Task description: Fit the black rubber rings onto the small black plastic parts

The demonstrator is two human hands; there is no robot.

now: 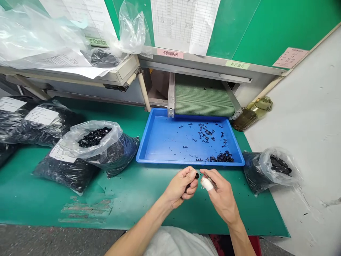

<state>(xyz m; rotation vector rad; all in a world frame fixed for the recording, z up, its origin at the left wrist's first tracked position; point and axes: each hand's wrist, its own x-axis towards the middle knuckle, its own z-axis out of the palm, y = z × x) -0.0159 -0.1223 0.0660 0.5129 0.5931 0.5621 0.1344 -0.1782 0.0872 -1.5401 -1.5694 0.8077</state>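
Black part (pixel 197 175) pinched in my left hand (pixel 183 185); right hand (pixel 223 197) half-curled, hold unclear; piece seemingly unfinished, bits (pixel 222 157) already litter the tray (pixel 166 142).

Glossy plastic on a smooth, scuffed green tabletop (pixel 133 204).
The blue tray (pixel 166 142) at centre is smooth plastic with a soft sheen; the open bag (pixel 117 151) left of centre is clear, crinkled, shiny film. The conveyor belt (pixel 205 96) at upper centre looks ribbed and matt between bare metal rails (pixel 171 105). The top-centre paper sheet (pixel 183 25) is matt; the bottle (pixel 253 113) at right is glossy, translucent. The small piece (pixel 197 175) in the left hand (pixel 183 185) shines.
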